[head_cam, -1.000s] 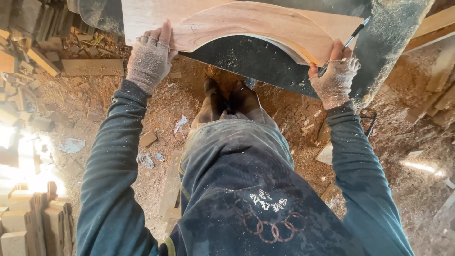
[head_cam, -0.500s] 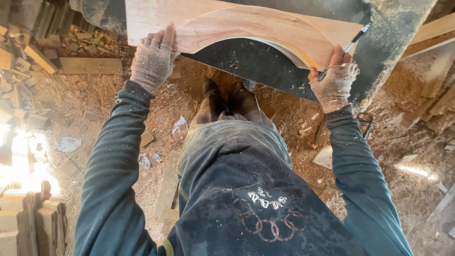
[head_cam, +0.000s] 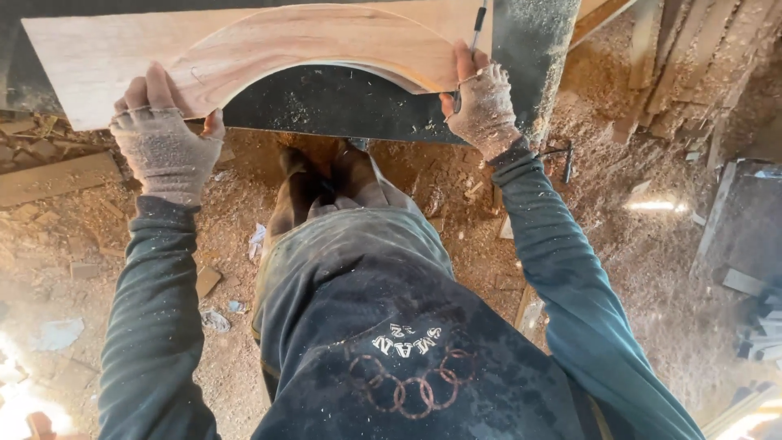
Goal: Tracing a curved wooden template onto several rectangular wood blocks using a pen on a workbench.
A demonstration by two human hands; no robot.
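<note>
A curved, arch-shaped wooden piece [head_cam: 326,45] lies on top of a pale flat board [head_cam: 90,57] on a dark work table [head_cam: 334,106]. My left hand [head_cam: 163,138], in a worn fingerless glove, grips the arch's left end near the table's front edge. The right end is held by my right hand [head_cam: 482,102], gloved the same way, which also pinches a pencil [head_cam: 477,20] pointing up across the board. My legs and dusty dark trousers fill the lower middle.
The floor [head_cam: 635,244] below is covered in sawdust and wood scraps. A loose plank [head_cam: 57,175] lies at the left. Wooden slats [head_cam: 684,57] lean at the upper right, and a dark flat slab [head_cam: 749,220] sits at the right edge.
The view has tilted, so board and arch sit lower and more left in view. Both hands keep their grip on the arch's ends; the right hand still holds the pencil.
</note>
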